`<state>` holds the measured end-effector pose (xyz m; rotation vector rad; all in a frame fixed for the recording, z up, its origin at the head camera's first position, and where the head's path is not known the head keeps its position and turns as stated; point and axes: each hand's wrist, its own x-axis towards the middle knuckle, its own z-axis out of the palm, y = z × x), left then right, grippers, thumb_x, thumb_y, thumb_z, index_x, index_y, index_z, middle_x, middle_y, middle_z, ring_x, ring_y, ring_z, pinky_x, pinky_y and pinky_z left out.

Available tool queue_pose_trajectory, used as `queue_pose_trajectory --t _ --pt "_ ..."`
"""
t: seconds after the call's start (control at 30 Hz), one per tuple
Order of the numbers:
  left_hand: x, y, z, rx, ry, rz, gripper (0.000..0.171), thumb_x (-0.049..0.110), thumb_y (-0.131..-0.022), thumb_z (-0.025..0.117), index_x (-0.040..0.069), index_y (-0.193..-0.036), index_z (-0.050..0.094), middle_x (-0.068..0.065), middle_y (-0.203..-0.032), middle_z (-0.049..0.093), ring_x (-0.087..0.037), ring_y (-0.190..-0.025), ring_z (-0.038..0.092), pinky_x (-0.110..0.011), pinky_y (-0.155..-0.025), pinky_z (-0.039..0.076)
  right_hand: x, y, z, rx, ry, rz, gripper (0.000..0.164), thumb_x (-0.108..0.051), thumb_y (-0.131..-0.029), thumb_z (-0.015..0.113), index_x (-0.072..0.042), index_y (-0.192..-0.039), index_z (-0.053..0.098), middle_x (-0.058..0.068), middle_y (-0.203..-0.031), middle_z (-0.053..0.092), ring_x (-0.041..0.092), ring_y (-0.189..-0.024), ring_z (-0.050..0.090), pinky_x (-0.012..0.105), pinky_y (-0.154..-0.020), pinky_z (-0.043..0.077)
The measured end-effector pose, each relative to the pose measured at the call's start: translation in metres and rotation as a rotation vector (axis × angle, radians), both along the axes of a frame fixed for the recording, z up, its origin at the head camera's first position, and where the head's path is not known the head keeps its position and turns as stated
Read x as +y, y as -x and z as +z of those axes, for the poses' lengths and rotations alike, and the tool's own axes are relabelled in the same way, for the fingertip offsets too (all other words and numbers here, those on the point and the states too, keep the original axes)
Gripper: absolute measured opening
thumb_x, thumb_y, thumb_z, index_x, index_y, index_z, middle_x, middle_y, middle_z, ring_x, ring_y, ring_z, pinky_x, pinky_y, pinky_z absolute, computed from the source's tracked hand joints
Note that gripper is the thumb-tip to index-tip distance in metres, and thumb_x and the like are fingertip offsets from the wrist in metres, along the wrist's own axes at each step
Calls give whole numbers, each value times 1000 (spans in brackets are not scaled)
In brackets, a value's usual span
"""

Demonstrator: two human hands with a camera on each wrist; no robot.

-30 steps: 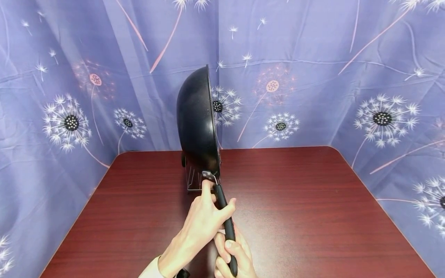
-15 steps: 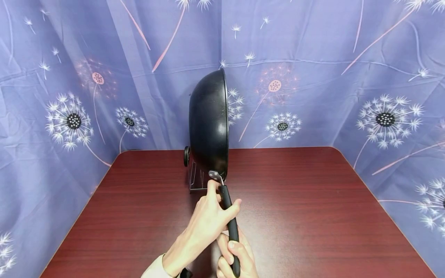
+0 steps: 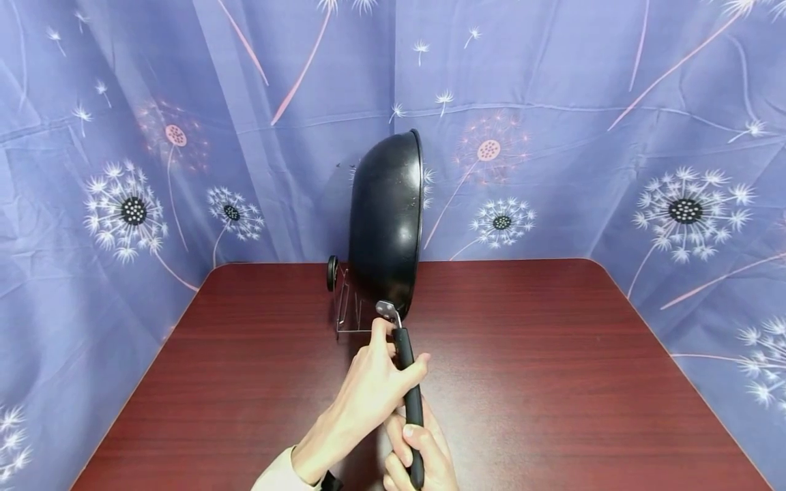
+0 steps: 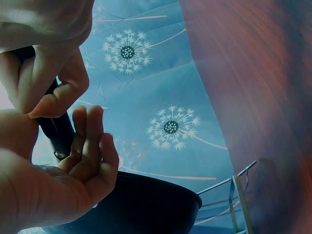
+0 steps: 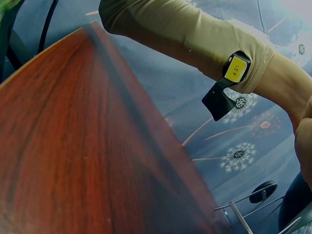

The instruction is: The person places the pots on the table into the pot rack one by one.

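A black pan (image 3: 387,225) stands on edge above the table, its rounded underside facing left, just right of a wire rack (image 3: 351,312). My left hand (image 3: 393,354) grips the top of the pan's black handle (image 3: 411,399), thumb across it and a finger reaching up to the metal bracket (image 3: 387,310). Below it my right hand (image 3: 413,443) is curled round the handle's end. In the left wrist view the handle (image 4: 56,134) runs past my fingers (image 4: 87,146) to the pan (image 4: 146,204).
A black knob (image 3: 332,273) shows at the rack's far left, also seen as the knob (image 5: 263,191) in the right wrist view. The dark red table (image 3: 552,382) is walled by blue dandelion-print curtain (image 3: 614,136). My left sleeve carries a yellow-labelled mount (image 5: 235,68).
The pan has moved to the right and slightly lower, away from the rack, with both hands still on the handle. The knob and rack wires are now more exposed.
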<state>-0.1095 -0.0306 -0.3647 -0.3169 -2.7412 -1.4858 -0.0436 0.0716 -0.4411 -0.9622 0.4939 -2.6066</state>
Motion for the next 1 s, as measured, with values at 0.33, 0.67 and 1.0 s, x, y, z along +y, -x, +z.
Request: queue_pose_trajectory --t 0.33,0.67,1.0 --pt "2 4 -9 -42 -24 -21 51 44 -87 70 17 -119 41 11 -66 63 -8 -48 57 -26 -48 46 1 0 -6 -17 5 17 46 0 -100 15 -14 -139 35 2 -74 24 10 -42 21 25 -36 11" --pt "1 7 -18 -79 -85 -30 49 41 -86 72 16 -116 41 8 -65 63 -10 -45 59 -28 -47 49 3 3 -10 -23 -4 26 45 1 -98 16 -11 -138 36 2 -73 24 9 -41 22 24 -37 11" --pt "3 12 -27 -74 -86 -45 52 42 -86 72 14 -116 40 8 -66 65 -11 -45 60 -27 -48 49 4 7 -17 -17 10 31 38 -2 -100 17 -10 -133 36 1 -74 24 9 -41 21 24 -36 12"
